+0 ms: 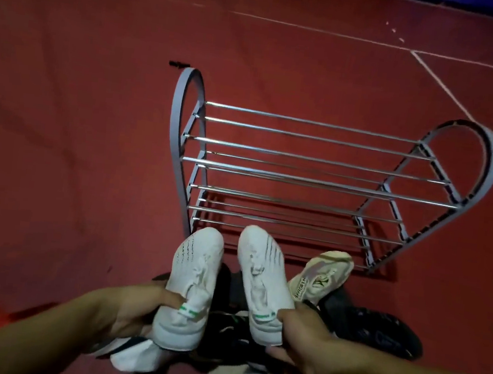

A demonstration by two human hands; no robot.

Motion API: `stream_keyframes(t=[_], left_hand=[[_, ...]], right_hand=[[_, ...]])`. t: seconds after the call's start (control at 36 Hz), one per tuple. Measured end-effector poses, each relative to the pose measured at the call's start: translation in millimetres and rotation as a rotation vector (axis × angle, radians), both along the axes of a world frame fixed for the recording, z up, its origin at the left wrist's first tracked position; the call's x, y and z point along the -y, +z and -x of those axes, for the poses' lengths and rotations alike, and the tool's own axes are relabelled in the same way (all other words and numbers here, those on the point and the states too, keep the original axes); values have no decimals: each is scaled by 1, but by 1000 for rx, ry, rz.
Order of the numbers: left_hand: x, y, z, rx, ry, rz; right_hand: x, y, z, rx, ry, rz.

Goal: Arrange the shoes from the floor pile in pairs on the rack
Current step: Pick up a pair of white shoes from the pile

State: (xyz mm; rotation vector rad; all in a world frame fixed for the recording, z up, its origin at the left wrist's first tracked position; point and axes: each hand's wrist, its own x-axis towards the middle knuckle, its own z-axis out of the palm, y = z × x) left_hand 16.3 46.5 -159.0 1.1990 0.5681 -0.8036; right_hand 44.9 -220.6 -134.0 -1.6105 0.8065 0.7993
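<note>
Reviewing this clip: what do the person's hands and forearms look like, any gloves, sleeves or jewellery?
Both the left hand and the right hand are bare, with no gloves. No rings show on the visible fingers, and no watch or bracelet on the wrists. The forearms are uncovered to the frame edge, so no sleeve shows.

Dim, reddish light over the floor; the rack throws striped shadows toward the viewer, its chrome bars glinting. Forearms blur at the bottom edge, and straight lines bow outward.
</note>
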Motion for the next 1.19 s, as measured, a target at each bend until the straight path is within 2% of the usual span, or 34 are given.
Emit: stream_keyframes(t=[0.17, 0.39, 0.47, 0.58, 0.67, 0.75, 0.89, 0.94, 1.03, 1.11, 1.19], left_hand=[[-3, -45, -33, 28, 42, -8], [2, -104, -107, 178, 378, -235], [9, -129, -135, 197, 472, -186], [18, -149, -162, 139, 617, -198], [32, -153, -174, 14, 715, -230], [40, -155, -170, -74, 820, -156], [40, -145, -152, -136, 788, -43], [39, -143, -146, -112, 697, -110], [41, -144, -142, 43, 582, -203], [40, -140, -146, 162, 615, -245], [32, -142, -159, 124, 693, -185]], right_hand=[[-30, -52, -49, 76, -35, -16], [-77, -125, -114, 144, -247, -155], [-88, -142, -138, 178, -295, -197], [-94, -158, -157, 186, -314, -177], [-93, -170, -167, 178, -316, -177], [-92, -178, -169, 184, -330, -163], [-88, -187, -171, 176, -347, -203], [-89, -188, -169, 174, -359, -224], [-94, -188, -165, 171, -411, -254], [-100, -191, -161, 150, -462, -296], [-106, -191, -160, 151, -486, -310]])
